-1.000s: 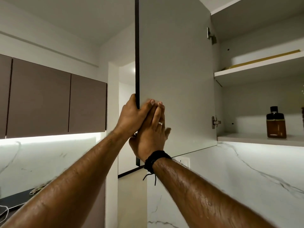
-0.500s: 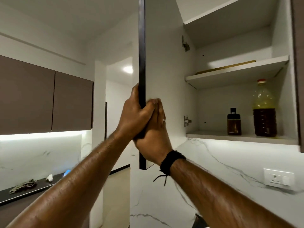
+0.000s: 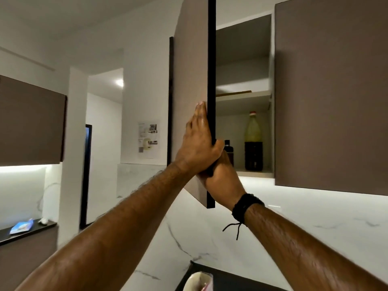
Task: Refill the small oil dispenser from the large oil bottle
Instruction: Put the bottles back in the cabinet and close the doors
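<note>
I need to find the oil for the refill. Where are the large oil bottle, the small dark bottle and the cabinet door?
large oil bottle (image 3: 253,131), head view: on its pale upper body.
small dark bottle (image 3: 228,147), head view: on its shoulder.
cabinet door (image 3: 192,70), head view: on its brown outer face.

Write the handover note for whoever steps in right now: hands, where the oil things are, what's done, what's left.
Left hand: flat on the outer face of the open cabinet door, thumb hooked round its dark edge.
Right hand: gripping the same door edge lower down, from the inner side.
Large oil bottle: upright on the lower cabinet shelf, red cap on, untouched.
Small oil dispenser: dark, on the same shelf left of the bottle, partly hidden behind the hands.
Done: nothing yet; both containers sit in the cabinet.
Left: take both down, uncap, pour from bottle into dispenser, close up.
</note>
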